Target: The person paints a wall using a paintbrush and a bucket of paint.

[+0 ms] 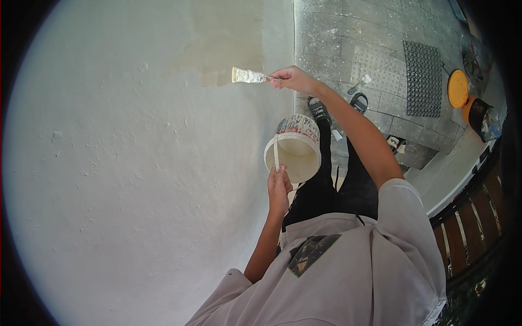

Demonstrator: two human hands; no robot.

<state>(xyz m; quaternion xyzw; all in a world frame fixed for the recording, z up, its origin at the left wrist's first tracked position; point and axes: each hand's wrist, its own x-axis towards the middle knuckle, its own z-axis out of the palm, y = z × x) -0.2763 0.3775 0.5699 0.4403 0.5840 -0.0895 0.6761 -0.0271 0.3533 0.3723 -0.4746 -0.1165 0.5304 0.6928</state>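
Note:
My left hand [279, 187] is closed around the pale strap handle of a paint-smeared white bucket [298, 124]. The bucket hangs tilted beside my legs, its mouth turned up toward me, and its inside is coated whitish. My right hand [293, 80] pinches the handle of a flat paintbrush [249, 75], whose bristles and ferrule are caked in white paint. The bristles point left at the pale wall [136, 185], over the lower edge of a beige-brown patch [225, 43]. Whether they touch the wall I cannot tell.
Paint-speckled tiles [321, 46] lie to the right of the wall. On them are a black studded mat [423, 79], a small tool with a pale end [360, 84] near my sandals [319, 110], an orange disc [458, 88], and an orange-and-dark container [477, 117]. Brown slats [468, 228] stand at right.

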